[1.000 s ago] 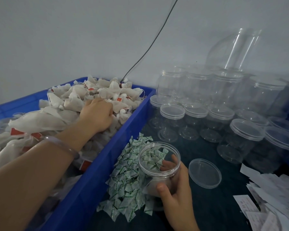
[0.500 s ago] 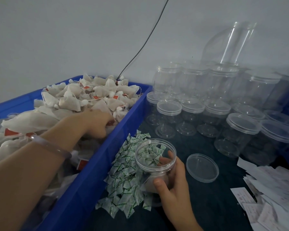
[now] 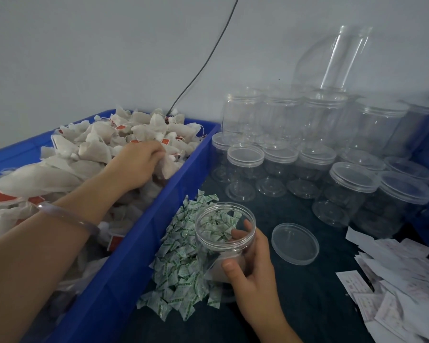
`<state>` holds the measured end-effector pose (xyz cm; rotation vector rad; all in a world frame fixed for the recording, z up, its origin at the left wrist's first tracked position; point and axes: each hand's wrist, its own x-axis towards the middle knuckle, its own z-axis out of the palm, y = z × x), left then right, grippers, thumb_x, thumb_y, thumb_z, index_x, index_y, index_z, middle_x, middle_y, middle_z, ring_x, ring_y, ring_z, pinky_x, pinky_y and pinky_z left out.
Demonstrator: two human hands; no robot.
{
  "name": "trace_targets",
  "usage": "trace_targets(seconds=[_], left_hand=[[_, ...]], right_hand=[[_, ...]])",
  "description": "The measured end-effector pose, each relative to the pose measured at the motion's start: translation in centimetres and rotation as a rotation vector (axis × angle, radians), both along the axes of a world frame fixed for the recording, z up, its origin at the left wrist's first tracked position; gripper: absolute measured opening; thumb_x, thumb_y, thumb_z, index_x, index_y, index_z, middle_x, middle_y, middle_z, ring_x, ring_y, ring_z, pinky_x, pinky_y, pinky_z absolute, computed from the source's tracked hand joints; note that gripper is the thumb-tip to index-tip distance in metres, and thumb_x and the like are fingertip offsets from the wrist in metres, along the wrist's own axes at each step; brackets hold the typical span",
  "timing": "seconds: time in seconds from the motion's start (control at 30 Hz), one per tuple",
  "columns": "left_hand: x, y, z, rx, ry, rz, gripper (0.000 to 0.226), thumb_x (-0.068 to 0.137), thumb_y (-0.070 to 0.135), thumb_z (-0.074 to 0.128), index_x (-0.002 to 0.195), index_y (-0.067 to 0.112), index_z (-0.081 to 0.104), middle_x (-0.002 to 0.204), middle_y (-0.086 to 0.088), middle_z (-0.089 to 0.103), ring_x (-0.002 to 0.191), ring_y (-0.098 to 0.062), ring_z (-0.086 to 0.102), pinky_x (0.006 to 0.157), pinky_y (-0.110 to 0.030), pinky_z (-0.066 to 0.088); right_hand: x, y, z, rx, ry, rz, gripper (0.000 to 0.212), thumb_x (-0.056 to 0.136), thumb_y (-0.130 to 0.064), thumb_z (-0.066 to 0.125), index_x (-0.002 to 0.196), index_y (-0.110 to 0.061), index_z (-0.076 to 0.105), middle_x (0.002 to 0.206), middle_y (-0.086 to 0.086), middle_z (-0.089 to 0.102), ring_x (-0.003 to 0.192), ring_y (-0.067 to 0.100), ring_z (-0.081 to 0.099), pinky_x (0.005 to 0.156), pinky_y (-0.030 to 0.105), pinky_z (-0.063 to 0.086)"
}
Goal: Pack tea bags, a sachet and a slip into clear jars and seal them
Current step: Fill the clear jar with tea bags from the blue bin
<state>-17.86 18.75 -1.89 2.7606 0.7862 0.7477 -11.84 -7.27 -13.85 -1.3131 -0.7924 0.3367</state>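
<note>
**Left hand's got bags, jar's waiting**

Since the last look, left hand (image 3: 144, 162) has come up out of the pile. Half a second back it was dug down into the tea bags (image 3: 144, 127). Now it sits on top of them, close to the bin's (image 3: 159, 219) right wall, with the fingers curled round a bag or two at the tips. How many it has, I can't tell from up here.

Right hand (image 3: 253, 266) hasn't really budged. It's wrapped round the jar (image 3: 224, 231), thumb on the near side and fingers showing through the far wall. The jar is upright with its mouth open, near the desk's (image 3: 307, 293) front edge, right against the sachets (image 3: 181, 263). Something pale sits low inside it, can't make out what.

What matters for the next move: the jar lies to the right of the left hand and nearer me, on the other side of that bin wall. So my guess is the bags get lifted over the rim and dropped straight down the mouth. Left hand is the one carrying, right only steadies.

Lid (image 3: 295, 243) lies flat just right of the jar. Slips (image 3: 401, 280) are heaped at the front right corner, and the spare jars (image 3: 352, 189) stand toward the back edge.
</note>
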Motion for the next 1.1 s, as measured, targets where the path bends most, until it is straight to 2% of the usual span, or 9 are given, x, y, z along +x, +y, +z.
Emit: trace_targets(seconds=[0.13,0.2,0.43,0.6,0.73,0.83,0.93,1.03,1.1], left_hand=[[0.3,0.2,0.5,-0.130,-0.169,0.084,0.035,0.101,0.023,0.038,0.067,0.016,0.042,0.069,0.000,0.049,0.064,-0.014,0.044,0.057,-0.031,0.028],[0.3,0.1,0.8,-0.135,-0.217,0.100,0.035,0.101,0.026,0.040,0.067,0.018,0.042,0.068,0.001,0.049,0.062,-0.010,0.043,0.055,-0.028,0.029],[0.2,-0.5,0.8,-0.057,-0.070,0.066,0.021,0.095,0.034,0.053,0.083,0.019,0.061,0.065,0.000,0.058,0.064,-0.013,0.053,0.060,-0.028,0.036],[0.3,-0.9,1.0,-0.054,-0.058,0.093,0.024,0.094,0.037,0.054,0.075,0.023,0.058,0.062,0.001,0.057,0.063,-0.013,0.053,0.068,-0.032,0.039],[0.1,-1.2,1.2,-0.035,-0.044,0.082,0.026,0.094,0.036,0.054,0.079,0.017,0.062,0.066,0.003,0.058,0.063,-0.011,0.052,0.057,-0.028,0.036],[0.2,-2.4,2.1,-0.067,-0.160,-0.012,0.028,0.094,0.035,0.055,0.077,0.014,0.064,0.073,0.001,0.062,0.068,-0.012,0.055,0.061,-0.023,0.039],[0.5,-5.5,3.2,-0.172,-0.205,-0.216,0.017,0.090,0.032,0.059,0.077,0.026,0.067,0.078,0.011,0.066,0.072,-0.001,0.057,0.062,-0.005,0.037],[0.6,-8.6,3.3,-0.215,-0.018,-0.461,0.013,0.087,0.037,0.059,0.076,0.041,0.063,0.081,0.020,0.067,0.080,0.009,0.059,0.069,-0.002,0.038],[0.9,-9.9,2.9,-0.203,0.155,-0.555,0.011,0.088,0.040,0.059,0.077,0.040,0.063,0.081,0.023,0.066,0.081,0.012,0.057,0.071,-0.004,0.038]], right_hand=[[-0.1,0.0,0.1,-0.001,-0.007,-0.001,0.069,0.066,-0.041,0.068,0.129,-0.032,0.043,0.124,-0.028,0.058,0.116,0.000,0.058,0.089,0.010,0.044],[-0.1,0.0,0.2,0.000,-0.005,0.000,0.068,0.067,-0.042,0.068,0.129,-0.031,0.043,0.124,-0.030,0.058,0.115,-0.002,0.057,0.088,0.008,0.044],[-0.1,-0.1,0.4,-0.011,0.000,-0.003,0.068,0.068,-0.044,0.068,0.129,-0.032,0.042,0.123,-0.032,0.057,0.116,-0.003,0.056,0.089,0.009,0.043],[0.0,0.0,0.3,-0.012,0.023,0.016,0.070,0.067,-0.043,0.069,0.130,-0.033,0.042,0.124,-0.028,0.058,0.118,0.001,0.057,0.090,0.012,0.045],[0.0,0.0,0.2,-0.008,0.028,0.014,0.069,0.066,-0.041,0.069,0.130,-0.033,0.042,0.124,-0.029,0.058,0.118,0.000,0.057,0.089,0.011,0.045],[0.0,0.0,0.2,-0.002,0.028,0.015,0.071,0.065,-0.043,0.071,0.129,-0.035,0.042,0.124,-0.031,0.057,0.117,-0.002,0.057,0.088,0.010,0.044],[0.0,0.1,0.2,-0.002,0.020,0.006,0.071,0.066,-0.043,0.072,0.129,-0.037,0.041,0.124,-0.032,0.056,0.117,-0.003,0.056,0.088,0.009,0.044],[0.0,0.2,0.1,-0.004,0.002,-0.008,0.071,0.067,-0.043,0.072,0.130,-0.037,0.041,0.125,-0.030,0.057,0.117,-0.001,0.057,0.088,0.009,0.044],[0.0,0.3,0.0,-0.004,-0.002,-0.009,0.073,0.068,-0.042,0.073,0.133,-0.036,0.040,0.126,-0.026,0.058,0.116,0.000,0.058,0.088,0.011,0.046]])
